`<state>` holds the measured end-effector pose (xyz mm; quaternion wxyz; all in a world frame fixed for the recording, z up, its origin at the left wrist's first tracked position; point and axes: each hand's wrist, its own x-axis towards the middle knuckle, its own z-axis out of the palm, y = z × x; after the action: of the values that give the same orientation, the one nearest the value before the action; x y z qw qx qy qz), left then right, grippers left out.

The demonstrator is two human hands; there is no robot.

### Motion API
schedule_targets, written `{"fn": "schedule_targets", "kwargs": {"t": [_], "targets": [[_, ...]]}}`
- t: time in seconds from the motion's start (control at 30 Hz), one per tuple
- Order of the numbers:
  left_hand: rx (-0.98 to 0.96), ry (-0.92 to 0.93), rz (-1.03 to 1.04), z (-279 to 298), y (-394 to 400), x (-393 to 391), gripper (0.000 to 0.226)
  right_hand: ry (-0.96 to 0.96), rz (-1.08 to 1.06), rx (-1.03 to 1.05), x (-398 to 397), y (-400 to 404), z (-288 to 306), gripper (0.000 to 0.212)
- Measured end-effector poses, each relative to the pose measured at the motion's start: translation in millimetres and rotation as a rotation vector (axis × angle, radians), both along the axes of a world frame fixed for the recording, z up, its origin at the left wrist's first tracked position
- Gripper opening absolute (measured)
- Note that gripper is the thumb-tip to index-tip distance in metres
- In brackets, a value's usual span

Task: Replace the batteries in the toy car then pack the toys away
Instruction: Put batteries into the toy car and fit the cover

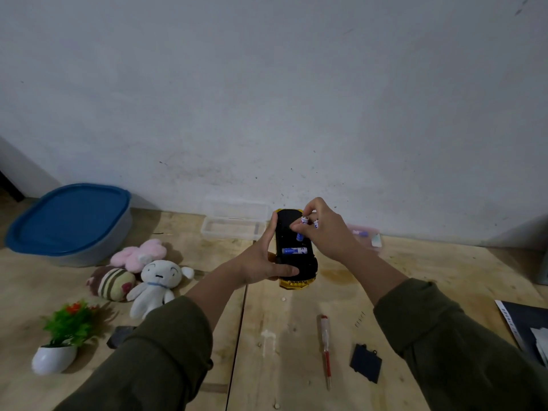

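A yellow toy car (296,284) is held upside down above the wooden table, its black underside facing me. My left hand (261,262) grips its left side. One blue and white battery (294,250) lies across the open compartment. My right hand (323,229) holds two more batteries (305,221) over the car, with one tip pointing down into the compartment. The black battery cover (365,363) and a red screwdriver (325,348) lie on the table in front of me. Three plush toys lie at the left: white (157,280), pink (139,253) and striped brown (111,281).
A grey tub with a blue lid (71,218) stands at the back left. A clear plastic box (234,226) sits against the wall behind the car. A small potted plant (63,339) stands at front left. A dark booklet (527,324) lies at the right edge.
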<state>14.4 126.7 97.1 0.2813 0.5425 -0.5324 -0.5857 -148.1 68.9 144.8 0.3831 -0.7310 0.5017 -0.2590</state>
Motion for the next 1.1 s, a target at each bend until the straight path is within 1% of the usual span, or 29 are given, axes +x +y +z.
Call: {"fn": "schedule_targets", "kwargs": {"t": [0.1,0.23,0.3,0.37,0.47,0.53,0.63,0.7,0.73,0.77,0.8,0.83,0.87,0.9,0.93,0.97,1.0,1.03,1.1], "targets": [[-0.004,0.007,-0.019,1.4,-1.5,0.4,0.12,0.115,0.024,-0.11,3.6,-2.3,0.6,0.026],[0.0,0.041,-0.018,1.8,-4.5,0.2,0.119,0.325,0.164,-0.277,9.0,-2.3,-0.4,0.025],[-0.001,0.043,-0.026,1.3,-6.1,0.7,0.118,0.357,0.229,-0.327,8.2,-3.5,-2.1,0.019],[-0.002,0.037,-0.032,0.3,-6.6,1.1,0.118,0.366,0.282,-0.338,6.4,-5.3,-0.9,0.018],[0.01,0.076,-0.023,-3.6,-6.5,1.0,0.117,0.491,0.406,-0.414,3.6,-7.3,1.0,0.023],[0.014,0.146,0.008,-5.8,-7.3,0.3,0.112,0.591,0.477,-0.471,1.8,-9.0,0.5,0.028],[0.011,0.227,0.031,-8.0,-8.7,-0.8,0.11,0.716,0.526,-0.5,-1.4,-10.3,6.0,0.034],[-0.008,0.23,0.021,-9.5,-7.6,-2.5,0.109,0.833,0.555,-0.521,-2.0,-10.7,12.0,0.037],[-0.019,0.224,0.016,-10.6,-6.9,-3.1,0.109,0.851,0.564,-0.534,-2.4,-10.8,13.9,0.037],[-0.027,0.22,0.013,-11.3,-6.7,-2.9,0.109,0.821,0.553,-0.542,-3.3,-11.3,12.8,0.037],[-0.03,0.219,0.011,-11.4,-6.5,-2.1,0.11,0.732,0.507,-0.523,-2.8,-10.1,11.9,0.037],[-0.034,0.217,0.013,-10.8,-6.7,-0.7,0.112,0.55,0.388,-0.45,-1.2,-10.3,11.8,0.037],[-0.042,0.207,0.015,-10.0,-7.2,1.1,0.114,0.325,0.22,-0.278,1.1,-10.9,15.0,0.035],[-0.05,0.192,0.016,-8.9,-7.5,2.7,0.115,0.11,0.056,-0.047,4.5,-14.0,16.9,0.032],[-0.057,0.177,0.016,-7.6,-7.9,3.6,0.115,-0.045,-0.061,0.156,7.4,-16.4,19.5,0.03],[-0.061,0.168,0.019,-6.3,-8.0,4.0,0.115,-0.102,-0.126,0.26,9.9,-18.0,22.0,0.029],[-0.062,0.165,0.023,-5.5,-8.1,3.8,0.115,-0.104,-0.146,0.284,12.1,-18.1,23.3,0.027],[-0.063,0.163,0.027,-5.1,-7.8,3.1,0.115,-0.115,-0.152,0.256,13.8,-16.2,22.5,0.025],[-0.072,0.151,0.033,-5.0,-7.5,1.9,0.117,-0.208,-0.154,0.179,17.9,-9.6,20.6,0.022]]}}
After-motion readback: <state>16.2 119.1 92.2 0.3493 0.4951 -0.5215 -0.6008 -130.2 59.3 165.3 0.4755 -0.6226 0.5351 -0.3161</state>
